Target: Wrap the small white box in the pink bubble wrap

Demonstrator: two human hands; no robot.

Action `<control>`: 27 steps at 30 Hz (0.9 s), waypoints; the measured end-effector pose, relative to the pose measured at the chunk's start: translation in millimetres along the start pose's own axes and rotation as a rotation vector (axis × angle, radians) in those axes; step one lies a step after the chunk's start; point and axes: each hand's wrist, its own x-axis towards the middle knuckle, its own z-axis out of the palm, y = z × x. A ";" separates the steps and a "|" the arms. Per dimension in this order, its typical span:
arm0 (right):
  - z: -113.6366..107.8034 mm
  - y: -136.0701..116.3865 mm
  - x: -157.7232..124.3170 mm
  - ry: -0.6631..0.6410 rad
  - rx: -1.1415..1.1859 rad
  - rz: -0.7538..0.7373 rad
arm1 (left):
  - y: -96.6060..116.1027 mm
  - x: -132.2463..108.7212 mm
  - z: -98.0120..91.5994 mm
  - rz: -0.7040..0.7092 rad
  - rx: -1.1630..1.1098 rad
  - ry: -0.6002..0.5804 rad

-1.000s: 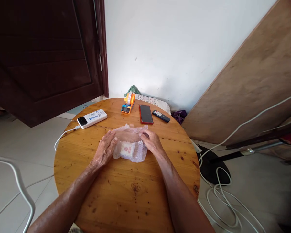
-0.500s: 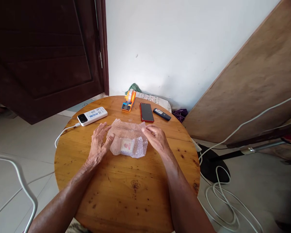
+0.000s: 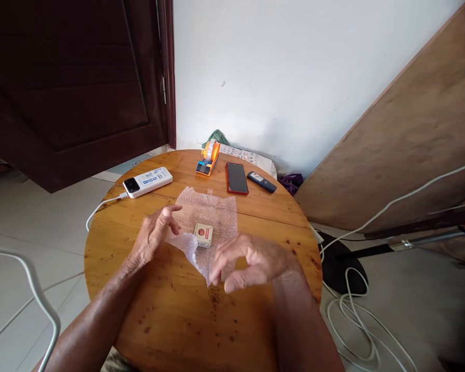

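A sheet of bubble wrap (image 3: 211,212) lies spread on the round wooden table (image 3: 170,310). On it sits a small tan box (image 3: 203,234) with a red round label. My right hand (image 3: 251,261) pinches the near corner of the bubble wrap and lifts it toward me. My left hand (image 3: 155,235) hovers at the sheet's left edge, fingers curled and apart, touching or almost touching the wrap.
At the table's far side lie a white power bank (image 3: 148,181) with a cable, an orange tape dispenser (image 3: 208,159), a red-edged phone (image 3: 236,177) and a small dark phone (image 3: 261,182). White cables (image 3: 356,315) coil on the floor at the right. A wooden board (image 3: 411,119) leans on the wall.
The bubble wrap was folded over the box under both hands; now it lies opened out and the box is uncovered. My right hand has pulled back toward me with the near corner.
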 end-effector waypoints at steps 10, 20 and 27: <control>-7.9 34.8 11.7 0.523 -0.104 0.113 | 2.6 2.6 -13.8 -0.058 0.368 -0.423; 12.5 37.6 36.9 0.514 -0.778 0.296 | -22.4 -16.0 21.9 0.186 0.509 -0.491; -34.8 51.9 -37.4 0.777 -0.681 0.688 | -31.5 -14.6 28.3 0.329 0.617 -0.552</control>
